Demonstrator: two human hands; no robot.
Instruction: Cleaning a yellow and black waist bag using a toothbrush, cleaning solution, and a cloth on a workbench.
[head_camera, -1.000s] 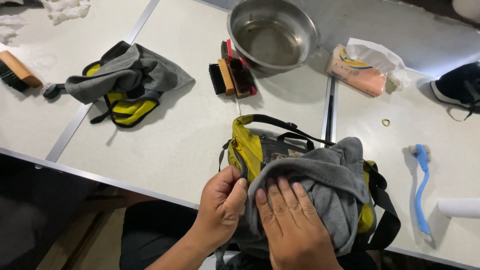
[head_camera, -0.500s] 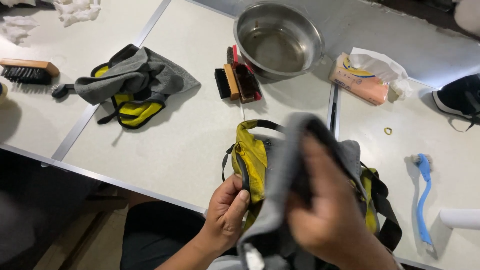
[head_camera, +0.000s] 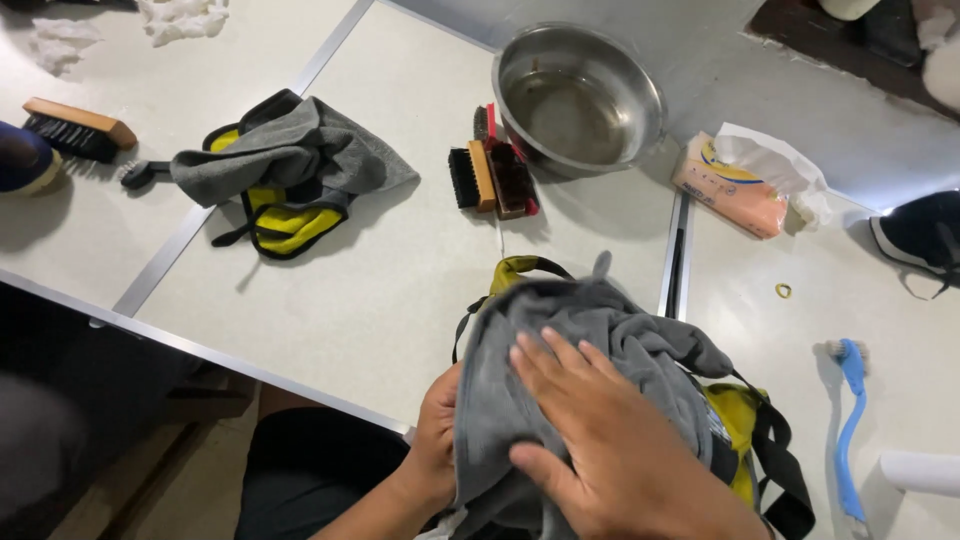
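A yellow bag with black straps (head_camera: 742, 432) lies at the near edge of the white table (head_camera: 380, 290), mostly covered by a grey cloth (head_camera: 575, 330). My right hand (head_camera: 605, 445) presses flat on top of the cloth, fingers spread. My left hand (head_camera: 437, 440) grips the bag's left side from beneath the cloth's edge; its fingers are partly hidden. A yellow strap loop (head_camera: 520, 268) sticks out behind the cloth.
A steel bowl (head_camera: 575, 95) stands at the back, with two brushes (head_camera: 490, 175) beside it. A second yellow bag under a grey cloth (head_camera: 285, 165) lies left. A wooden brush (head_camera: 75, 128), tissue pack (head_camera: 735, 185), blue brush (head_camera: 850, 420) and black shoe (head_camera: 920, 240) are around.
My right hand lifted the grey cloth off the bag, then spread it back over the bag and now presses flat on it. The left hand stayed at the bag's left side.
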